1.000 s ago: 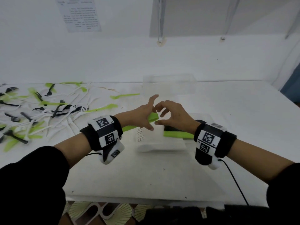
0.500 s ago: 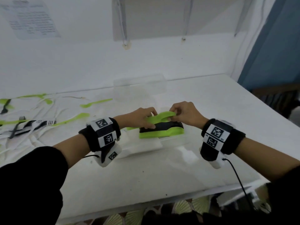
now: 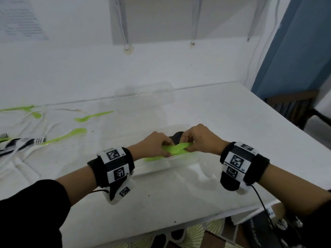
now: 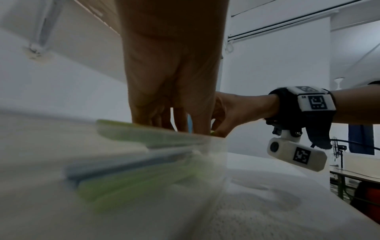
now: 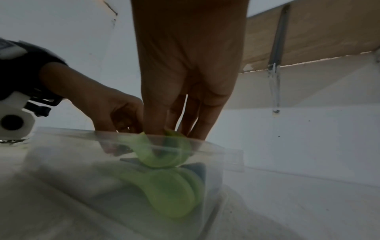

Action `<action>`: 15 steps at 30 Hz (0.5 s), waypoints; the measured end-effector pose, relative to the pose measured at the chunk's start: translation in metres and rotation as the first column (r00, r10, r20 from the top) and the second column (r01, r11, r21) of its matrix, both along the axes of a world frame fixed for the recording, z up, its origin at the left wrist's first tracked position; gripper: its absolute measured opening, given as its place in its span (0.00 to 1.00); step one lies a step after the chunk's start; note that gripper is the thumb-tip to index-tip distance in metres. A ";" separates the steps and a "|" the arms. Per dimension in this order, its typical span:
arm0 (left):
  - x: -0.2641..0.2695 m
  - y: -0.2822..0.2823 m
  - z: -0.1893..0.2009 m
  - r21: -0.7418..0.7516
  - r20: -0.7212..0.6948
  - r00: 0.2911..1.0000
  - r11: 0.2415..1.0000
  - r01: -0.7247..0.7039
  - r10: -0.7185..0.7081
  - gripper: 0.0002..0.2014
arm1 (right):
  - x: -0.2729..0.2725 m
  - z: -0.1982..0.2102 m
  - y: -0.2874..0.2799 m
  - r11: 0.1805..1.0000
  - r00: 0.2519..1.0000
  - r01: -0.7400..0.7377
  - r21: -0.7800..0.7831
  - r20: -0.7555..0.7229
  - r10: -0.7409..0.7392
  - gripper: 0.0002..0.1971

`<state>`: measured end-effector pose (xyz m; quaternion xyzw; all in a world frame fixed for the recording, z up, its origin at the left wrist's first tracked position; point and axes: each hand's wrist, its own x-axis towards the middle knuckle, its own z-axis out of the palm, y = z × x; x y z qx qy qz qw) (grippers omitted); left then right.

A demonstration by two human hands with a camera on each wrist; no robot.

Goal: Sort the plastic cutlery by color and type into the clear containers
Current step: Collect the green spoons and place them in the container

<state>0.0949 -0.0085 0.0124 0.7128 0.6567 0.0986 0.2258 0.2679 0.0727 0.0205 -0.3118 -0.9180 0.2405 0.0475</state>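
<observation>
Both hands meet over a clear container [image 3: 189, 159] near the table's front edge. My left hand [image 3: 161, 146] grips the handle end of a bunch of green spoons [image 3: 177, 149]. My right hand [image 3: 188, 142] pinches their bowl end. The spoons sit at the container's rim, above green, black and white cutlery stacked inside. In the right wrist view the held green spoon bowls [image 5: 164, 151] hang just over the stacked green spoons [image 5: 170, 191]. In the left wrist view the green handles [image 4: 139, 131] lie under my fingers [image 4: 197, 125].
A second clear container [image 3: 143, 92] stands at the back by the wall. Loose green spoons [image 3: 93, 116] and black and white forks [image 3: 23, 142] lie scattered at the left. The table edge runs close on the right, with a chair [image 3: 295, 106] beyond it.
Both hands closed on the green spoons and lowered them to the container's rim. The head view has swung to the right.
</observation>
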 end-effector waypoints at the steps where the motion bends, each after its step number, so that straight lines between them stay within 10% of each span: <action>1: -0.001 -0.001 0.001 -0.003 -0.008 1.000 1.000 -0.008 0.008 0.17 | 0.000 0.000 0.001 1.000 1.000 0.000 -0.017 0.008 0.000 0.11; 15: 0.000 -0.003 -0.014 0.029 -0.089 0.990 0.994 -0.103 0.106 0.13 | -0.015 -0.006 0.010 0.990 0.980 -0.075 0.121 0.190 0.051 0.16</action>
